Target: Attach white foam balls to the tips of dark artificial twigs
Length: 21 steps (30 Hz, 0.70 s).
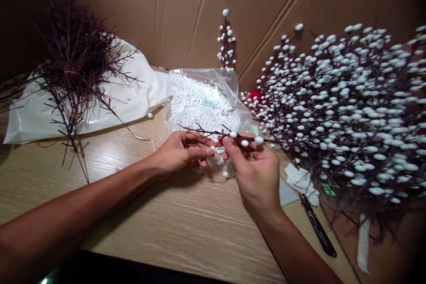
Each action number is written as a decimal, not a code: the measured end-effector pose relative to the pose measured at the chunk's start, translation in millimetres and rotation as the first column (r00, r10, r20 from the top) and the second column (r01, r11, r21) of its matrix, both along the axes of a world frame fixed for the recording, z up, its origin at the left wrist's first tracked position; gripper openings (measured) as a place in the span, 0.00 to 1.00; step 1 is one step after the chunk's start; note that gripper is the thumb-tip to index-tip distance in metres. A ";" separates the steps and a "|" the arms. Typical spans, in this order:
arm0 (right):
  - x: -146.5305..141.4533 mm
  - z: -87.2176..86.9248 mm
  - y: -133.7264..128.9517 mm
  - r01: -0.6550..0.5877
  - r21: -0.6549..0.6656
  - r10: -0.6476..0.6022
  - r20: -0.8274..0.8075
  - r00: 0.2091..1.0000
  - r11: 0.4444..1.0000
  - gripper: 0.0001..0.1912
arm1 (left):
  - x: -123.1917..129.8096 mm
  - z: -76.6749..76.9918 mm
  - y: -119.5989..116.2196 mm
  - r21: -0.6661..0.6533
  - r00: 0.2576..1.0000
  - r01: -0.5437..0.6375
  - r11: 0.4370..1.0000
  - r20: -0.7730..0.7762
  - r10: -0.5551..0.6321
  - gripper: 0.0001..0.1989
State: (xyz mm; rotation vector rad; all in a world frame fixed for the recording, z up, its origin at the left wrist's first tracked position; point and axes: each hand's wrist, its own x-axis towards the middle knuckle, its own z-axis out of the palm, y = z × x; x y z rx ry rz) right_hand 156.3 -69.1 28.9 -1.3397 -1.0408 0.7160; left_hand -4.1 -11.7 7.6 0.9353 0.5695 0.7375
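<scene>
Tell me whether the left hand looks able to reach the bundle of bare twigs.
Probably yes: nothing seems to stand between the left hand and the bundle of bare twigs, though that hand is busy at the berried sprig.

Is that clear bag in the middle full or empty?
Not empty: the bag holds many white balls, seen through its clear plastic. Whether it is completely full, I cannot tell.

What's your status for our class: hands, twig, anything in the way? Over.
Right hand pinching dark twig; left hand at white bead. Twig partly beaded. Bead bag just beyond, nothing visibly blocking.
</scene>
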 end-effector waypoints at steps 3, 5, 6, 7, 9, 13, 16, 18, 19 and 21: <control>-0.2 -1.9 -0.1 -0.016 0.005 0.016 -0.002 1.000 1.000 0.13 | 0.7 -1.8 1.7 -0.081 0.996 -0.004 0.997 0.085 0.010 0.16; -0.3 -3.0 -0.1 -0.013 0.014 0.013 0.006 1.000 1.000 0.12 | 1.3 -3.2 2.5 -0.122 0.993 0.009 0.992 0.118 0.005 0.17; -0.4 -3.5 -0.3 -0.012 0.013 0.012 0.008 1.000 1.000 0.12 | 1.5 -3.9 2.7 -0.131 0.992 0.016 0.991 0.126 0.000 0.17; -0.4 -4.0 -0.4 -0.015 0.008 0.015 0.008 1.000 1.000 0.12 | 1.8 -4.5 2.8 -0.132 0.992 0.021 0.991 0.130 -0.004 0.17; -0.2 -4.8 -0.9 -0.028 -0.002 0.028 0.002 1.000 1.000 0.12 | 2.1 -5.8 2.6 -0.124 0.991 0.024 0.992 0.132 -0.008 0.18; 0.2 -5.0 -1.2 -0.060 -0.008 0.060 -0.032 0.998 0.998 0.12 | 2.7 -8.1 2.6 -0.138 0.992 -0.013 0.990 0.122 0.030 0.16; -0.1 -4.5 -1.2 -0.090 0.009 0.090 0.004 0.996 0.996 0.10 | 2.7 -8.7 3.0 -0.119 0.993 -0.018 0.993 0.118 0.032 0.16; -1.1 -4.4 -1.7 -0.099 0.023 0.098 0.049 0.994 0.995 0.08 | 2.2 -8.3 3.0 -0.086 0.992 0.008 0.996 0.124 0.003 0.16; -1.9 -4.4 -2.1 -0.100 0.033 0.098 0.065 0.993 0.994 0.08 | 1.9 -7.9 3.0 -0.070 0.992 0.019 0.997 0.126 -0.010 0.16; -3.7 -4.6 -3.0 -0.089 0.055 0.084 0.084 0.993 0.995 0.08 | 1.2 -7.2 2.8 -0.053 0.992 0.027 0.998 0.123 -0.020 0.17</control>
